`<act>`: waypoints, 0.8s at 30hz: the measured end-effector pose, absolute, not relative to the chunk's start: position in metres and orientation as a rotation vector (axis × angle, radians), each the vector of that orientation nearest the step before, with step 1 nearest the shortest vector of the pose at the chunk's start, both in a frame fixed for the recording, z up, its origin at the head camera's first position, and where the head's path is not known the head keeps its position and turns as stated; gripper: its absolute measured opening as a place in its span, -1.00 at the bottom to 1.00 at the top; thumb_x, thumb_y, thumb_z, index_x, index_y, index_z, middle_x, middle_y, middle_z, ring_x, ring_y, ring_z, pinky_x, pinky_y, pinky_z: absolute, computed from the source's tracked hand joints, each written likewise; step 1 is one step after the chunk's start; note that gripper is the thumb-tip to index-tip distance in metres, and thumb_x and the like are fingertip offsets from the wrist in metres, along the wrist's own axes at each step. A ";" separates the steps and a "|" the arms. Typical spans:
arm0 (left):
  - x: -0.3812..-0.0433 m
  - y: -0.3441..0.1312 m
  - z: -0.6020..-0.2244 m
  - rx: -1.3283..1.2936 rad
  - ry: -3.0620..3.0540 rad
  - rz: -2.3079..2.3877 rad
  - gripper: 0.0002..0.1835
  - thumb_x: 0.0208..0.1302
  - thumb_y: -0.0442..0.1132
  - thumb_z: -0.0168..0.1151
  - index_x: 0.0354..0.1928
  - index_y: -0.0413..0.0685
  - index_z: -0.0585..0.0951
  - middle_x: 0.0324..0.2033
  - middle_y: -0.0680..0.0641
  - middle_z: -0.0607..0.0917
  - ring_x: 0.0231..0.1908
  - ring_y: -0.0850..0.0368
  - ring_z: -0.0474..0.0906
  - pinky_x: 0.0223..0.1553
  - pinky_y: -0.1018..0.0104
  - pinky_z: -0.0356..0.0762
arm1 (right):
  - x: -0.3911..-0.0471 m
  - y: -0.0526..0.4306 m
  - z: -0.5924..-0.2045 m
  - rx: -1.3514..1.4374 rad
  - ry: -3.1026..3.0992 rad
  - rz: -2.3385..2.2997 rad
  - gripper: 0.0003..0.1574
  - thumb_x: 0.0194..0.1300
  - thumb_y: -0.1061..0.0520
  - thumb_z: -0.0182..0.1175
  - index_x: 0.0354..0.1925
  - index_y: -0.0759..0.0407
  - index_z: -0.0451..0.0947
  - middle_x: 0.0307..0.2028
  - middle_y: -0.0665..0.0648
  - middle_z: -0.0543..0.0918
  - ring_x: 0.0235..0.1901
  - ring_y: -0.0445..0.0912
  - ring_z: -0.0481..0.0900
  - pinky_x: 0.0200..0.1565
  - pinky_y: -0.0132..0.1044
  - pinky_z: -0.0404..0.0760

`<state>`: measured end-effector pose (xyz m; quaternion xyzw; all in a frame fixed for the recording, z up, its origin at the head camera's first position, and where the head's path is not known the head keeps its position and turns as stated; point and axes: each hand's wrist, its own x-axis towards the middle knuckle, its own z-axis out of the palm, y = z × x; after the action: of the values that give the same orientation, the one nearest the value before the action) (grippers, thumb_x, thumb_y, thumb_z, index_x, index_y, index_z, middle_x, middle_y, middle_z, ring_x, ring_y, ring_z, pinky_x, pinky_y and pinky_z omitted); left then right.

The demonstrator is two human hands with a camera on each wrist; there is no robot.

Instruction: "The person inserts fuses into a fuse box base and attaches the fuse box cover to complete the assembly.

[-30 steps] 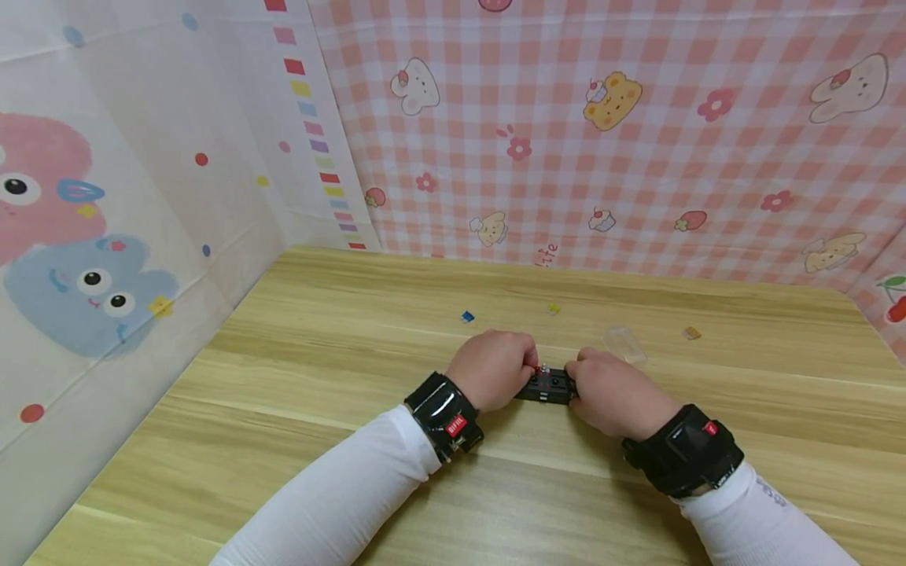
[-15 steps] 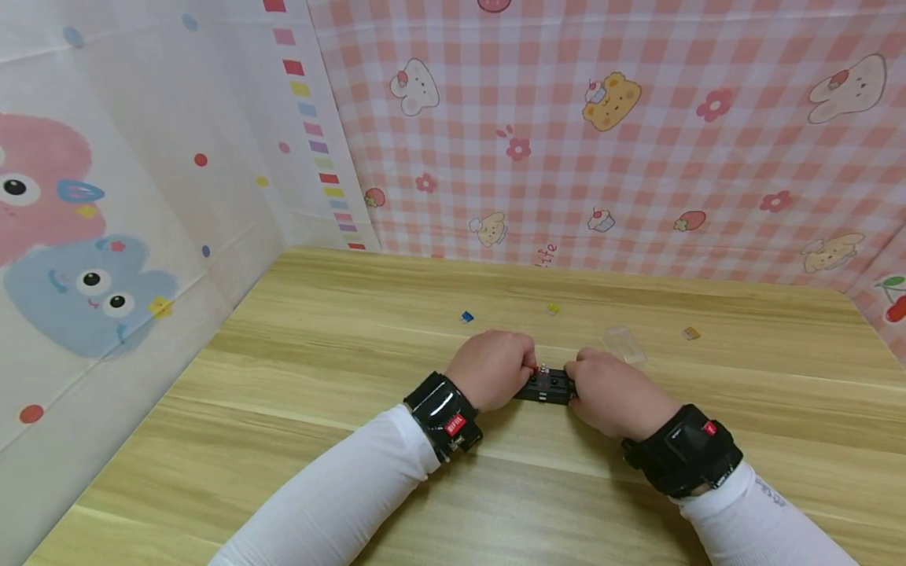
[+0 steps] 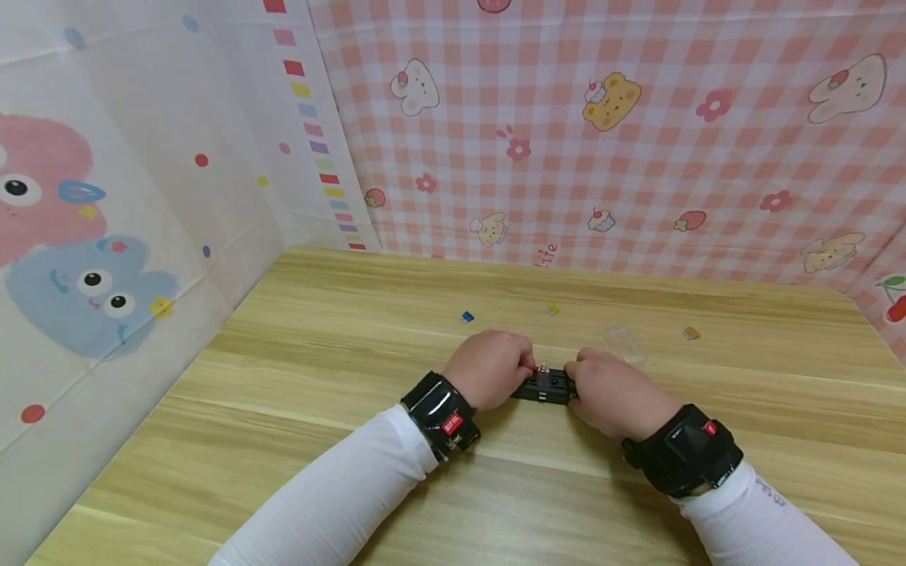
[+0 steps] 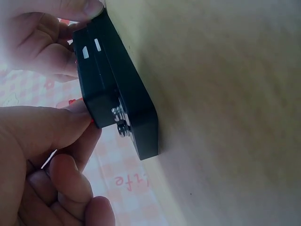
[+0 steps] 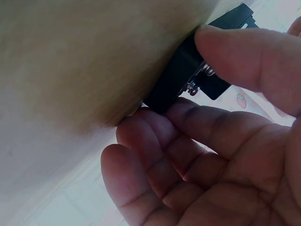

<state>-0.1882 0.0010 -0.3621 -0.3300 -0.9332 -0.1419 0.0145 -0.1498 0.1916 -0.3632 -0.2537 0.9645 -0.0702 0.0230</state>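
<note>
A black fuse block [image 3: 559,393] with metal screw terminals lies on the table between both hands. My left hand [image 3: 488,369] is at the block's left end, thumb and forefinger pinching a small red blade fuse [image 3: 535,369] at its top; the fingers hide most of the fuse. In the left wrist view, red shows right against the block's upper face. My right hand [image 3: 616,393] grips the block's right end, thumb on one side and fingers on the other, as the right wrist view shows. White marks line the block's side [image 4: 101,80].
Beyond the hands lie a blue blade fuse [image 3: 467,317], a yellow one [image 3: 554,309] and an orange-brown one [image 3: 691,333]. A clear plastic cover [image 3: 625,344] rests just behind my right hand. A checked cloth [image 3: 481,173] hangs along the table's back edge.
My left hand has shifted very slightly left, still pinching the red fuse at the block. The right hand keeps its place and grip.
</note>
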 end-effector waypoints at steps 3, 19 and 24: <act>-0.188 0.000 -0.362 -1.039 -2.907 -0.447 -0.94 0.22 -0.12 0.26 -0.40 0.16 0.66 -0.49 0.25 0.60 -0.49 0.40 0.40 -0.40 0.43 0.43 | -0.150 0.191 -0.364 -0.780 2.986 -0.219 -0.77 -0.05 0.22 0.34 -0.34 0.24 0.55 -0.48 0.04 0.41 -0.53 -0.13 0.34 -0.46 -0.26 0.41; -0.187 0.002 -0.361 -1.037 -2.902 -0.432 -0.92 0.22 -0.16 0.24 -0.39 0.14 0.69 -0.50 0.24 0.61 -0.53 0.38 0.40 -0.45 0.44 0.41 | -0.151 0.192 -0.366 -0.750 2.968 -0.220 -0.77 -0.03 0.20 0.34 -0.33 0.23 0.56 -0.47 0.04 0.41 -0.52 -0.13 0.34 -0.46 -0.26 0.41; -0.187 0.002 -0.361 -1.034 -2.895 -0.434 -0.92 0.22 -0.17 0.24 -0.39 0.14 0.69 -0.48 0.23 0.63 -0.52 0.39 0.40 -0.44 0.44 0.42 | -0.151 0.192 -0.366 -0.745 2.967 -0.220 -0.76 -0.03 0.20 0.34 -0.32 0.23 0.56 -0.47 0.04 0.41 -0.52 -0.13 0.34 -0.46 -0.27 0.41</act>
<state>-0.1869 0.0019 -0.3609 -0.3330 -0.9323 -0.1398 0.0184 -0.1511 0.1918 -0.3662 -0.2426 0.9667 -0.0718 0.0375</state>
